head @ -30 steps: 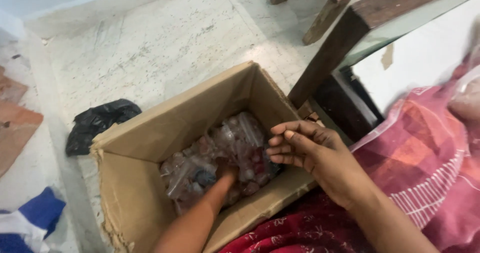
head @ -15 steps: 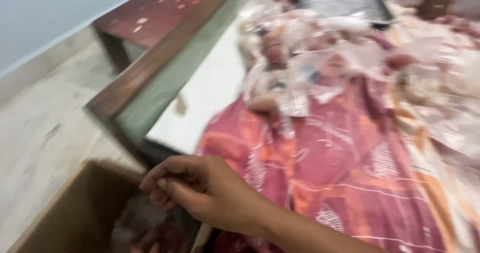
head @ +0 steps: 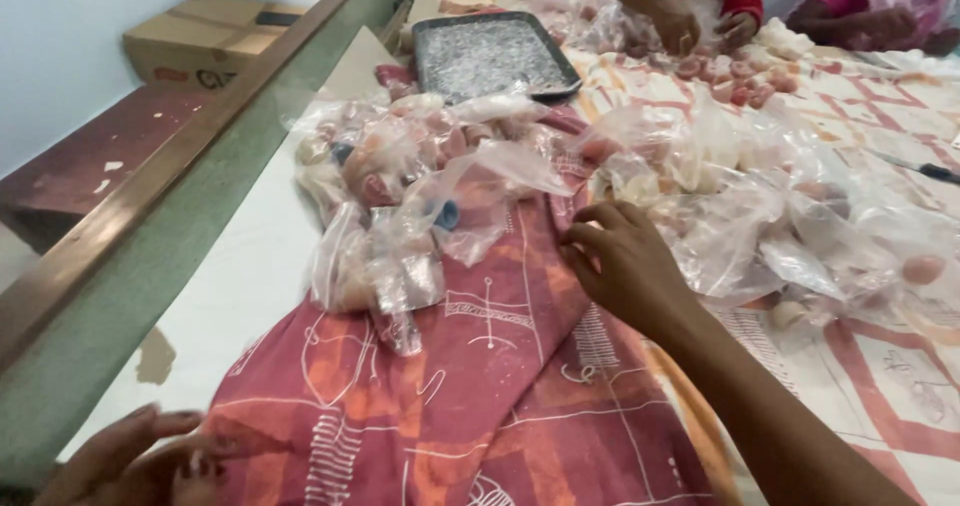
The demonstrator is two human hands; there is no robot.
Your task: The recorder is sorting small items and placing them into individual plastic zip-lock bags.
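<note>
Our right hand (head: 625, 266) lies half-open, fingertips touching the crinkled clear plastic bags of small pinkish pieces (head: 760, 216), gripping nothing. Our left hand (head: 140, 456) rests loosely spread on the red patterned cloth (head: 450, 386) at the desk edge, empty. The bags look light, soft and slippery; pinching a gathered neck seems safest. Beyond sit a dark metal tray (head: 490, 56), a co-worker's hands (head: 700, 28), and a cardboard box (head: 190, 31) by the wall.

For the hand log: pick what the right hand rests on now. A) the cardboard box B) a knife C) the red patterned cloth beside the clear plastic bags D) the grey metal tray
C: the right hand lies open on the red patterned cloth, its fingers at the clear plastic bags, apart from the grey metal tray.
</note>
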